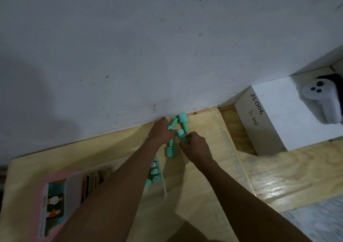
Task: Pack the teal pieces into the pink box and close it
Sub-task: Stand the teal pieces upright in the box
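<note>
Several teal pieces lie on a wooden board near the wall. My left hand (161, 132) grips one teal piece (172, 124) that slants up to the right. My right hand (195, 146) closes on another teal piece (181, 133). A third teal piece (182, 120) stands free against the wall, and one more (171, 150) lies between my wrists. The pink box (41, 204) lies at the lower left with a clear tray (164, 188) in it; several teal pieces (155, 171) sit in the tray's right end, partly hidden by my left forearm.
The wooden board (204, 176) sits on a larger wooden table (278, 173) against a white wall. A white carton (274, 119) marked JS006 stands at the right with a white controller (323, 100) on top. Dark and red sticks (92, 184) fill the tray's left part.
</note>
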The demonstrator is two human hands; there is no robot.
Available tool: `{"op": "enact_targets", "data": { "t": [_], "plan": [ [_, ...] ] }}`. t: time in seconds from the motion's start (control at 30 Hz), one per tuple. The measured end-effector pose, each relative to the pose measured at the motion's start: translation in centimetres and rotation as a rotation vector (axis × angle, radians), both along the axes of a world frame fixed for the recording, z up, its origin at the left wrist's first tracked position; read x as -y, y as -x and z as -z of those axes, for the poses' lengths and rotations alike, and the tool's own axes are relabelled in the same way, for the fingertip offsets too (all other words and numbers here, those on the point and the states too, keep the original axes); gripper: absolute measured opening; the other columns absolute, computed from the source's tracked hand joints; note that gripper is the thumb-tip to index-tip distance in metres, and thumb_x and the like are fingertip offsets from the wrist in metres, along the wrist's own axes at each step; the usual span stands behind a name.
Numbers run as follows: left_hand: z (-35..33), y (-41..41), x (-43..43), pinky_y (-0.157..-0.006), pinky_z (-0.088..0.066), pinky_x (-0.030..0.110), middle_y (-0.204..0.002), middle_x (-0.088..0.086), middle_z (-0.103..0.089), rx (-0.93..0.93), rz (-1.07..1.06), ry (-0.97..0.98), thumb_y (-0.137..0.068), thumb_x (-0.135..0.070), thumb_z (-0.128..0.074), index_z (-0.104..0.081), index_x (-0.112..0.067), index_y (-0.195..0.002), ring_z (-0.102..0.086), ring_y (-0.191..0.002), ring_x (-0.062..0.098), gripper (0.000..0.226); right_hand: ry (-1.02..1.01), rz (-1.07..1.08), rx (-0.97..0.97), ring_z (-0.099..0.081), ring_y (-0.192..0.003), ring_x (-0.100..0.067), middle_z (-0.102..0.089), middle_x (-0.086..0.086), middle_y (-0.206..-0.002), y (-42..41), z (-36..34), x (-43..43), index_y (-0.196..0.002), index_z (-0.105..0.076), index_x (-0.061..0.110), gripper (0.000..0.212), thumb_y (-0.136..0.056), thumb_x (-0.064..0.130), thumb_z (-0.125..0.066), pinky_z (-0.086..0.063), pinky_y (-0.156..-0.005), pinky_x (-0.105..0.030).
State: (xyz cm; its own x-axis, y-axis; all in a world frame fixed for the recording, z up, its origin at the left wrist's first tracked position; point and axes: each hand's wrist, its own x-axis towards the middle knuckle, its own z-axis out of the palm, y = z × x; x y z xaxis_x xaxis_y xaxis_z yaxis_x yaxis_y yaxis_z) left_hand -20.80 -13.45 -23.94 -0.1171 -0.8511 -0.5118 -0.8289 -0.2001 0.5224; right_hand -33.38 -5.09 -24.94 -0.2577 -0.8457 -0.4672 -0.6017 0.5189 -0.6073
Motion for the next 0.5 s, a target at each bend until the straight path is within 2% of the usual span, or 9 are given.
{"op": "enact_targets", "data": {
  "t": [0.1,0.23,0.3,0.37,0.5],
  "plan": [
    [-0.4,-0.7,-0.2,-0.077,-0.044,0.032,-0.112,0.015,-0.063,-0.054,-0.01,0.022,-0.086,-0.017,-0.061,-0.055,-0.009,-0.106,-0.059,-0.1,0.031,0.022,0.07,0.013,0.033,-0.064,-0.089,-0.015,-0.068,-0.004,-0.106,0.6,-0.5,-0.9,-0.116,-0.061,0.012,0.029,-0.092,0.027,-0.063,-0.057,-0.076,-0.032],
    [-1.7,-1.7,-1.4,-0.089,-0.045,0.028,-0.12,0.014,-0.059,-0.201,-0.086,0.046,-0.088,-0.014,-0.062,-0.053,-0.009,-0.128,-0.059,-0.108,0.029,0.041,0.122,0.035,0.051,-0.063,-0.089,-0.014,-0.069,-0.004,-0.104,1.6,-1.2,-1.7,-0.112,-0.067,0.013,0.023,-0.096,0.026,-0.055,-0.055,-0.076,-0.029],
    [-2.4,-2.2,-2.1,-0.093,-0.051,0.038,-0.113,0.014,-0.062,-0.32,-0.16,0.054,-0.087,-0.015,-0.063,-0.058,-0.011,-0.123,-0.063,-0.1,0.03,0.036,0.148,0.027,0.023,-0.06,-0.089,-0.01,-0.069,-0.005,-0.11,2.0,-1.6,-2.1,-0.116,-0.066,0.012,0.026,-0.098,0.026,-0.053,-0.05,-0.075,-0.021],
    [-3.4,-2.9,-3.0,-0.087,-0.055,0.047,-0.104,0.012,-0.066,-0.42,-0.226,0.066,-0.086,-0.015,-0.065,-0.062,-0.014,-0.113,-0.066,-0.093,0.031,0.028,0.167,0.023,0.001,-0.058,-0.09,-0.008,-0.069,-0.004,-0.112,2.2,-2.4,-2.6,-0.118,-0.066,0.012,0.027,-0.098,0.025,-0.053,-0.045,-0.074,-0.017],
    [-6.3,-4.2,-5.6,-0.081,-0.056,0.043,-0.097,0.014,-0.068,-0.657,-0.353,0.041,-0.084,-0.007,-0.068,-0.057,-0.015,-0.099,-0.068,-0.086,0.029,0.02,0.286,0.08,-0.008,-0.058,-0.086,-0.006,-0.07,-0.001,-0.104,2.1,-4.9,-4.4,-0.116,-0.067,0.013,0.025,-0.096,0.024,-0.057,-0.043,-0.074,-0.017]
  ]
}}
